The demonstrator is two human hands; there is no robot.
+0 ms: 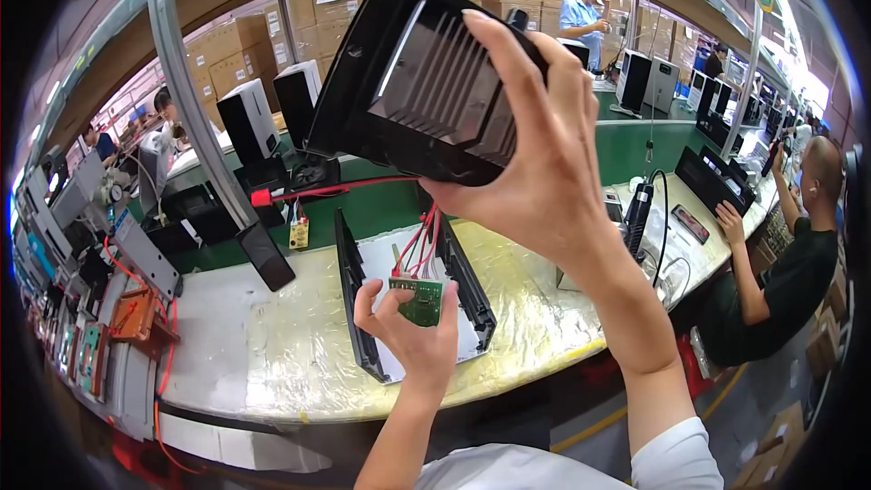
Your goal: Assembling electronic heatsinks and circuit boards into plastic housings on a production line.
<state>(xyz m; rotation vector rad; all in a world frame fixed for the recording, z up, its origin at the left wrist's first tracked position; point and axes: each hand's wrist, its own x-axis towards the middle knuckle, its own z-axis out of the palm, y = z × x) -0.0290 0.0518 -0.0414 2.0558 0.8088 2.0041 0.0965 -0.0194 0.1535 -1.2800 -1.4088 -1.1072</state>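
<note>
My right hand (558, 172) is raised and grips a black plastic housing (349, 113) with a slatted opening, tilted above the bench. My left hand (413, 340) pinches a green circuit board (422, 310) by its edges. Red and pale wires (419, 249) rise from the board toward the housing. Behind that hand lies an open casing (351, 308) with black side walls and a light inner floor. From beneath the housing a red cable runs left to a red connector (261, 198).
A dark phone-like slab (265, 256) leans at the bench's back left, near a small yellow board (299, 234). An electric screwdriver (639, 218) stands at right. Beyond the green conveyor (581, 141) are black-and-white units (247, 122). A co-worker (780, 263) works at far right.
</note>
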